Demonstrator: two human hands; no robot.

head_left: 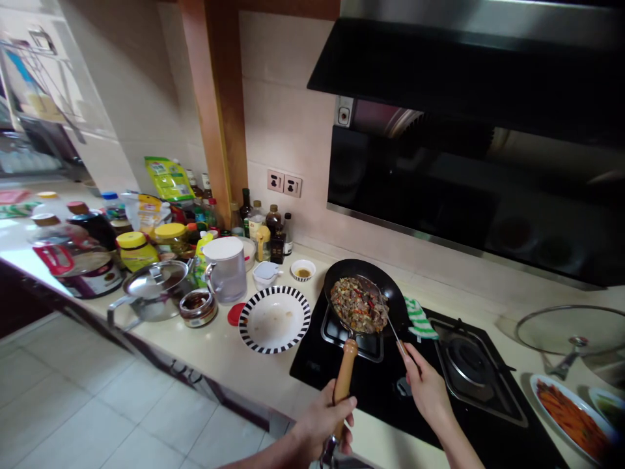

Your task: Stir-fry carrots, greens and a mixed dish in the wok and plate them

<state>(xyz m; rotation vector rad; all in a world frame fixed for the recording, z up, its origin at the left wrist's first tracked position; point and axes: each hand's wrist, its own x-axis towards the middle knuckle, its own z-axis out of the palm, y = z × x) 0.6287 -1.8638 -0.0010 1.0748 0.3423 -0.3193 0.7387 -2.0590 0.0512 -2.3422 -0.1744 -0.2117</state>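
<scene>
My left hand is wrapped round the wooden handle of a black wok, which rests on the left burner. Chopped meat mixed with red and green pieces lies in the wok. My right hand grips a spatula by its wooden grip, and its metal shaft slants down into the food. The food mostly hides the spatula's head. Left of the stove lies a white plate with a black-striped rim, with faint stains on it. Behind the wok's right side is a green-and-white striped cloth.
A steel pot with lid, an open jar, a clear pitcher and several bottles crowd the counter's left. A small sauce bowl sits behind the plate. Right are a glass lid and a dish of orange strips. The range hood overhangs.
</scene>
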